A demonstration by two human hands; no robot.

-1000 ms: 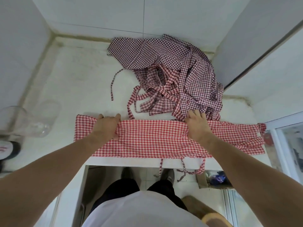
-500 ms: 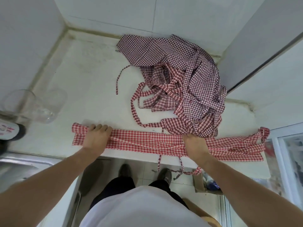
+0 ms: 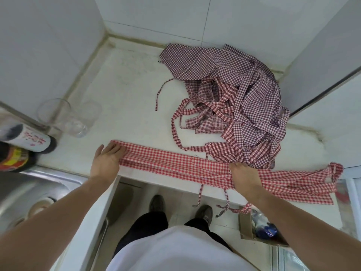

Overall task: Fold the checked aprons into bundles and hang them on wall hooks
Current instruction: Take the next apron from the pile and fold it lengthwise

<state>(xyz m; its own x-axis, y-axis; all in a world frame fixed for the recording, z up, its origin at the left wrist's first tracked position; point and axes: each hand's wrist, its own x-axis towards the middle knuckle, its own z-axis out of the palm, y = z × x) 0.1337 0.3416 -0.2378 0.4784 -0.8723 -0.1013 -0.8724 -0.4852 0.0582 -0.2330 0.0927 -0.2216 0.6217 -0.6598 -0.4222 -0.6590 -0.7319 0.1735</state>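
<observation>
A red-and-white checked apron (image 3: 175,163), folded into a long narrow strip, lies along the front edge of the white counter (image 3: 127,106). My left hand (image 3: 106,161) rests flat on the strip's left end, fingers straight. My right hand (image 3: 243,177) presses down on the strip right of its middle, fingers bent over the cloth. The apron's ties (image 3: 226,204) dangle over the counter edge. Behind the strip, a heap of several more checked aprons (image 3: 234,98) lies tangled, dark red and bright red. No wall hooks are in view.
Two clear glasses (image 3: 68,116) stand at the counter's left, beside dark bottles (image 3: 23,145) and a steel sink (image 3: 29,192). Tiled walls close in the back and both sides. On the floor at the right sits a cardboard box (image 3: 252,227).
The apron went from a wide band to a narrow strip, folded toward the front edge. My left hand slid to the strip's left end and flattened; the view shifted left.
</observation>
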